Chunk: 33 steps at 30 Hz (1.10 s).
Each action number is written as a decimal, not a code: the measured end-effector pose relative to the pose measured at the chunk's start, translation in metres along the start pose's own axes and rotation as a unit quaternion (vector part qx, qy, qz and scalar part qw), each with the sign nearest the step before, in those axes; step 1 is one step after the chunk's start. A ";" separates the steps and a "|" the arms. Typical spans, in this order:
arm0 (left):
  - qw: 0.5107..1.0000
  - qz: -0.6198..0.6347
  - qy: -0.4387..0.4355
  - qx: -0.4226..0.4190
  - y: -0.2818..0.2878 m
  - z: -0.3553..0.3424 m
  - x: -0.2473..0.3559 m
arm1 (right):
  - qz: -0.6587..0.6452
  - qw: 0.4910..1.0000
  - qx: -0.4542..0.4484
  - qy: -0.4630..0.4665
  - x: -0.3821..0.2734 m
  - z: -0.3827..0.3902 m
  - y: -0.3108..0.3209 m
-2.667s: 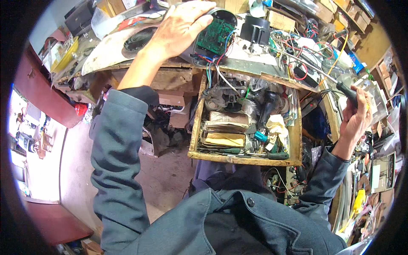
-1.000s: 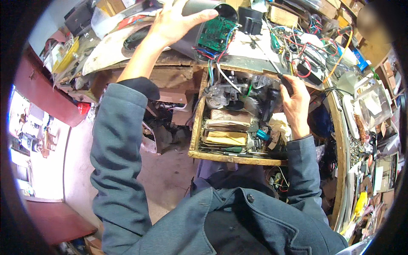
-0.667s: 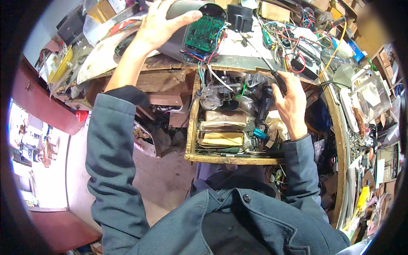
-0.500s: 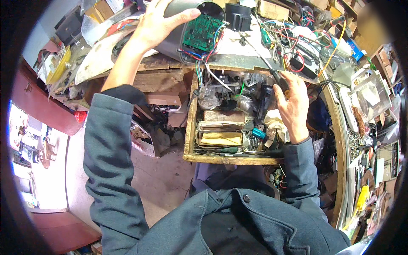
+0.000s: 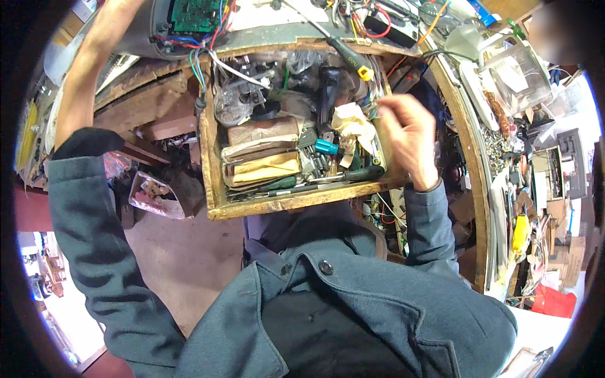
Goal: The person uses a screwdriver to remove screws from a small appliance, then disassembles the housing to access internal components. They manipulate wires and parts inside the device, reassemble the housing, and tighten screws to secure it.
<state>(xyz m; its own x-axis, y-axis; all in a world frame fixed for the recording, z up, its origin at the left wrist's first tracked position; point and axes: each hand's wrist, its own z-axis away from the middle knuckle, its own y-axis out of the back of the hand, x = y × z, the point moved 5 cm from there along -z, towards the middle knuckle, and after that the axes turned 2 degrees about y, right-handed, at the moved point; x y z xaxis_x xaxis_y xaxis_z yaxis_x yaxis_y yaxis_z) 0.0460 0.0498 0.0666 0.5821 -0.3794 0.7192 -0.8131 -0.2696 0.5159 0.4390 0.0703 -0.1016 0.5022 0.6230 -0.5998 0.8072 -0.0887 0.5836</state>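
My left forearm [image 5: 85, 88] reaches up past the far left. Most of my left hand is cut off by the upper edge, so its fingers are hidden. Beside it lies a dark grey housing [image 5: 135, 34] with a green circuit board [image 5: 192, 16] and coloured wires. My right hand [image 5: 409, 132] hovers by the right side of the wooden drawer [image 5: 277, 205], half curled, slightly blurred, with nothing seen in it. A screwdriver [image 5: 343, 53] with a black and yellow handle rests across the bench edge, its handle over the drawer, apart from my right hand.
In the drawer are brown and yellow packets [image 5: 265, 167], a teal cylindrical piece [image 5: 326, 147], crumpled cream paper [image 5: 354, 128], plastic bags and tools. Loose wires [image 5: 378, 22] and a clear plastic container [image 5: 513, 79] clutter the bench at right. A cardboard box [image 5: 154, 195] stands below left.
My right hand has let go of the screwdriver and drawn back from it. The view has shifted, so bench and drawer appear farther left and higher; my left hand has mostly left the picture.
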 end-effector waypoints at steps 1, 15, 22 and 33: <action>1.000 -0.018 0.009 0.018 0.003 -0.002 -0.002 | 0.009 0.997 -0.071 -0.002 0.019 0.009 -0.019; 0.968 -0.238 -0.010 0.083 0.043 -0.042 -0.073 | 0.288 0.859 -0.384 0.178 -0.008 0.028 -0.106; 0.957 -0.268 0.030 0.111 0.040 -0.040 -0.075 | -0.031 0.961 -0.226 0.157 -0.126 -0.067 -0.066; 0.960 -0.258 0.026 0.104 0.040 -0.043 -0.073 | -0.030 0.935 -0.120 0.332 -0.155 -0.214 -0.172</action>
<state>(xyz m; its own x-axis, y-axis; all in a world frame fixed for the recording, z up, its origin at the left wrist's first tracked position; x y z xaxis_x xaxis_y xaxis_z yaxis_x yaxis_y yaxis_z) -0.0294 0.1050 0.0551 0.9023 -0.1041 0.4183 -0.3963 -0.5822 0.7099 0.1558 0.1546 0.0081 0.0904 0.9736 -0.2095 0.6954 0.0888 0.7131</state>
